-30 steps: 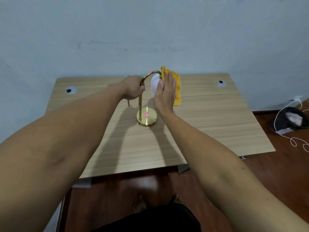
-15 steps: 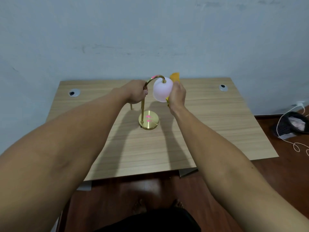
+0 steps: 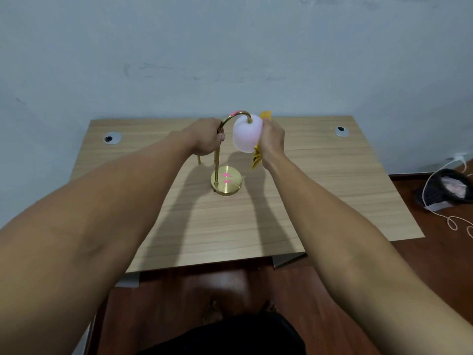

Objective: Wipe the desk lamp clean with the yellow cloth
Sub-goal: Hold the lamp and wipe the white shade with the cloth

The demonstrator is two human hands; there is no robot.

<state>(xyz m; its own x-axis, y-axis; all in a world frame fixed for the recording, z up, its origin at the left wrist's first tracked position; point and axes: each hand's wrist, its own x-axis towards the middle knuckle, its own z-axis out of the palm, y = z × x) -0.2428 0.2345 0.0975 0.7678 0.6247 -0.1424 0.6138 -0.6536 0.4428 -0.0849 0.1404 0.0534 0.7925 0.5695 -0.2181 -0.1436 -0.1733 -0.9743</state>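
- Head view, background: pale blue-grey wall [image 3: 230, 47] with faint scuffs runs behind a light wood-grain desk [image 3: 320, 196]; dark reddish wood floor [image 3: 256, 285] shows below the near edge
- Desk surface: two round cable grommets, one at the far left corner [image 3: 111, 138] and one at the far right corner [image 3: 341, 130]
- Floor, right of the desk: a dark bag [image 3: 446, 188] with something pale inside, and a white cable [image 3: 453, 219] looping beside it
- Desk lamp [image 3: 226, 179] stands upright near the middle of the desk on a round brass base bearing two pink marks; a thin brass stem rises from the base's left side and arches over to the right
- Lamp shade [image 3: 247, 137]: white, rounded, glowing faintly pink, hanging from the end of the arch, well above the base
- Your left hand [image 3: 207, 137] is closed in a fist around the stem just below the arch, thumb side toward the shade
- Your right hand [image 3: 272, 142] is curled against the right side of the shade, pressing the yellow cloth [image 3: 256, 160] to it
- Cloth: mostly hidden between your palm and the shade; one corner pokes up above your fingers beside the top of the shade, and a bunched tail hangs below your palm, clear of the desk
- Both forearms reach forward from the bottom corners and cast shadows on the desk either side of the base
- Bottom edge: dark clothing, with toes dimly visible on the floor above it
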